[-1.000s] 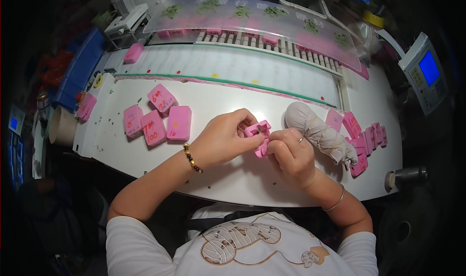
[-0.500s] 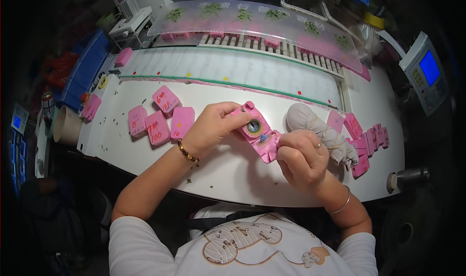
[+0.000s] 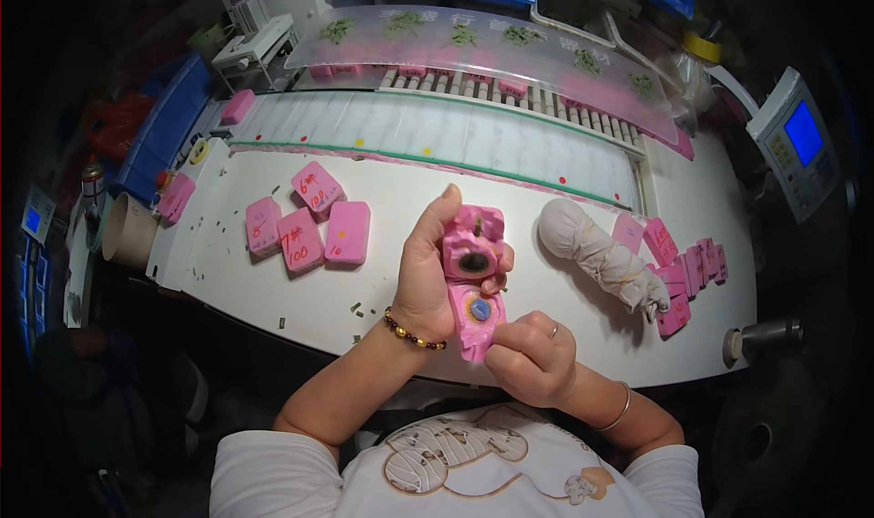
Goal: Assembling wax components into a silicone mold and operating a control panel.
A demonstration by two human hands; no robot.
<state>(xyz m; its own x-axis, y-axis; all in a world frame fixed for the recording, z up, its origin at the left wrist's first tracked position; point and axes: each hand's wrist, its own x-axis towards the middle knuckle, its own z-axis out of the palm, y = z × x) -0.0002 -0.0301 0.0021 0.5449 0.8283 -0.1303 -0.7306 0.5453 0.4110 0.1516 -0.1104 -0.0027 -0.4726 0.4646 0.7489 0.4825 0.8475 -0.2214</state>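
Observation:
My left hand (image 3: 426,272) grips a pink hinged case (image 3: 474,277) that stands opened upright above the white table (image 3: 382,199). Its upper half shows a dark round recess and its lower half a small blue and yellow disc. My right hand (image 3: 531,354) pinches the case's lower edge from below. A beaded bracelet circles my left wrist and a thin bangle my right.
Several closed pink cases (image 3: 305,222) with red marks lie left of my hands. A white cloth bundle (image 3: 601,256) and more pink cases (image 3: 683,277) lie to the right. A conveyor (image 3: 455,136) runs behind. A cardboard tube (image 3: 126,229) stands at the left edge, a blue-screened device (image 3: 799,145) at the right.
The pink case has been swung open and turned upright, closer to me. My right hand has dropped to its lower edge, and my left hand has turned to hold it from the side.

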